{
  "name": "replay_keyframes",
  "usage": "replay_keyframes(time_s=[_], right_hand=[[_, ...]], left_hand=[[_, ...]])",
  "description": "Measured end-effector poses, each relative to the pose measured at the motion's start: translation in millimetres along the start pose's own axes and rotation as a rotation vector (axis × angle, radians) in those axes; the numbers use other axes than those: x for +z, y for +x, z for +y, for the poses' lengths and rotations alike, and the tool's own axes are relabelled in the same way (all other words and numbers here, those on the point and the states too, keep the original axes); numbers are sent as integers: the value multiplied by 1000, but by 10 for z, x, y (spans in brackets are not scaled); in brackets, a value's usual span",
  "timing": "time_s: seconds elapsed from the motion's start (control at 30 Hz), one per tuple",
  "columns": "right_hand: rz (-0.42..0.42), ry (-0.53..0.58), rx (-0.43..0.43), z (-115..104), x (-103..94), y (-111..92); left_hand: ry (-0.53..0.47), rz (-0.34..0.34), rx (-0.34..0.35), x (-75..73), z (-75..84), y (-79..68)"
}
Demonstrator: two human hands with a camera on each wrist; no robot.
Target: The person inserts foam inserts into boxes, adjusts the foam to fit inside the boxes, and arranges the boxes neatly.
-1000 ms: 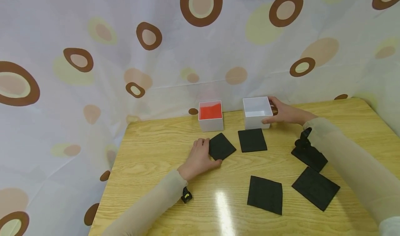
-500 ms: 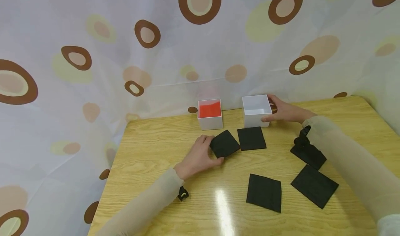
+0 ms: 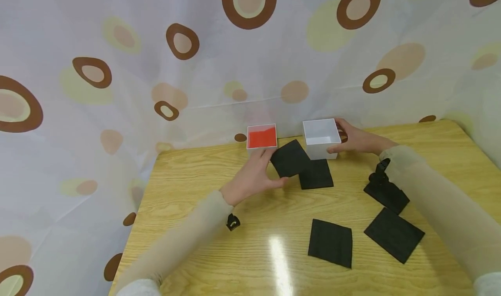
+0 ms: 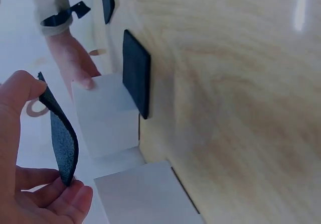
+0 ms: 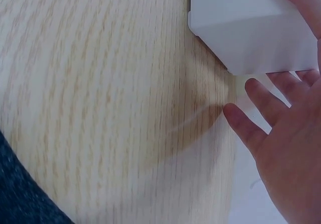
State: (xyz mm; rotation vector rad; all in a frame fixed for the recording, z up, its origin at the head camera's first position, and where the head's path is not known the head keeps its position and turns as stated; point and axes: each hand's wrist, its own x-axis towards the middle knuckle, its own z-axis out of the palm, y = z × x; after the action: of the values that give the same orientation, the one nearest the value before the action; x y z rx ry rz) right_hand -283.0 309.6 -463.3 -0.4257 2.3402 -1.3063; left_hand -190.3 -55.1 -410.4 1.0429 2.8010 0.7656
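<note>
My left hand (image 3: 252,176) pinches a black felt-like square (image 3: 291,159) by opposite edges, thumb on one and fingers on the other. In the left wrist view the same square (image 4: 64,138) bows slightly, raised off the table. From the head it overlaps another black square (image 3: 317,175) lying in front of the right white box (image 3: 321,151). My right hand (image 3: 358,141) holds that box at its right side, thumb at the front. Close up in the right wrist view, some fingers of the right hand (image 5: 291,118) spread away from the box wall (image 5: 251,28).
Left of that box stands another white box (image 3: 252,149) with a red sheet (image 3: 263,138) inside. Nearer me lie black squares (image 3: 330,243), (image 3: 394,235), and one partly under the right wrist strap (image 3: 385,193). A patterned curtain (image 3: 215,69) hangs behind the wooden table (image 3: 195,243).
The left hand has lifted its black square off the table and carried it up and right, toward the gap between the boxes. The right hand stays on its box.
</note>
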Motion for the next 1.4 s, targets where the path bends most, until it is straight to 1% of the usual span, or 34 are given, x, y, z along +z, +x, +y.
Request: replay_keyframes(time_s=[0.1, 0.27, 0.4, 0.53, 0.63, 0.7, 0.83, 0.93, 1.07, 1.27, 1.4], right_hand=[[-1, -16, -6, -20, -16, 14], [9, -35, 1, -14, -50, 7], [12, -30, 7, 4, -45, -20], [2, -26, 7, 0, -10, -40], [9, -37, 10, 8, 6, -41], [14, -40, 10, 9, 6, -39], [8, -34, 13, 4, 11, -26], [-2, -27, 16, 0, 21, -11], [-13, -22, 14, -17, 26, -23], [-12, -36, 17, -33, 15, -64], [-15, -31, 20, -37, 18, -65]], left_hand=[[59, -20, 7, -94, 38, 142], [162, -46, 46, -229, 147, 429], [233, -101, 25, -292, 184, 650], [254, -150, -5, -331, 145, 832], [245, -185, -2, -335, 113, 959], [257, -215, 2, -324, 102, 1039], [276, -246, -3, -264, 63, 1165], [281, -235, 5, -220, 34, 1226], [285, -229, 35, -184, 23, 1309], [278, -236, 45, -142, 42, 1446], [264, -252, 62, -129, 51, 1507]])
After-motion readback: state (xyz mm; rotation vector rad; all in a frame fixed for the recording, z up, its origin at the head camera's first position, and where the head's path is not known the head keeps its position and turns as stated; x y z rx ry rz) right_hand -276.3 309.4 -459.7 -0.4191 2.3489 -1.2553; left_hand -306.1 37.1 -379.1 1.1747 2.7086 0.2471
